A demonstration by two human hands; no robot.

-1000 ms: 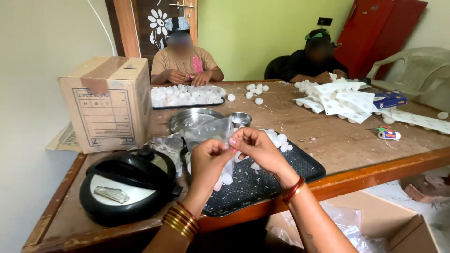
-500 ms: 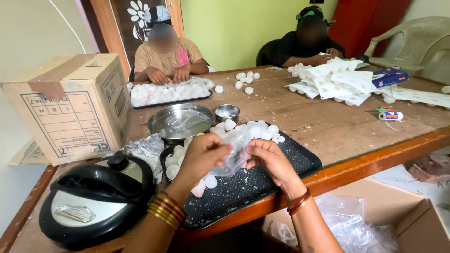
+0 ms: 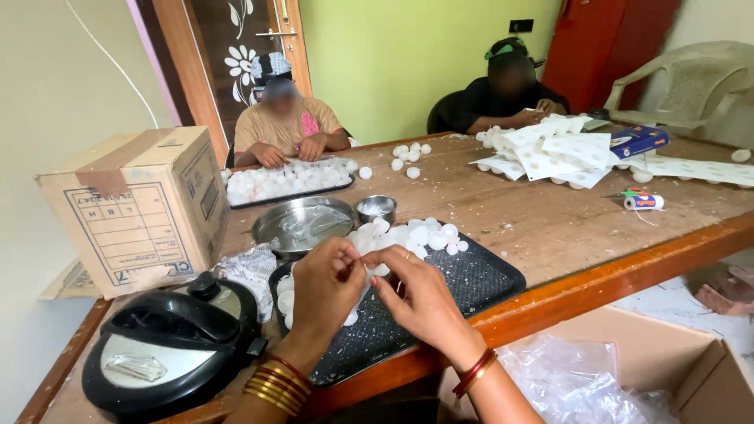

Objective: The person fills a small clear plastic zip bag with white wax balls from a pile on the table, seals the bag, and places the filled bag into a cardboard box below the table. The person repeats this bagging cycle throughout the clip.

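My left hand (image 3: 326,289) and my right hand (image 3: 420,302) meet above a black tray (image 3: 479,279) at the table's near edge. Both pinch a clear plastic bag (image 3: 366,245) that holds small white round pieces. More white round pieces (image 3: 428,233) lie heaped at the tray's far side. Gold bangles ring my left wrist, red ones my right.
A black cooker lid (image 3: 169,341) and a cardboard box (image 3: 137,208) stand left. A steel bowl (image 3: 302,225) and small steel cup (image 3: 376,208) sit behind the tray. Two people work across the table beside another filled tray (image 3: 287,182) and white sheets (image 3: 554,149). An open carton (image 3: 628,369) is below.
My hands have drawn closer together and lower over the tray, gathering the plastic bag between the fingertips. The view has shifted slightly to the right.
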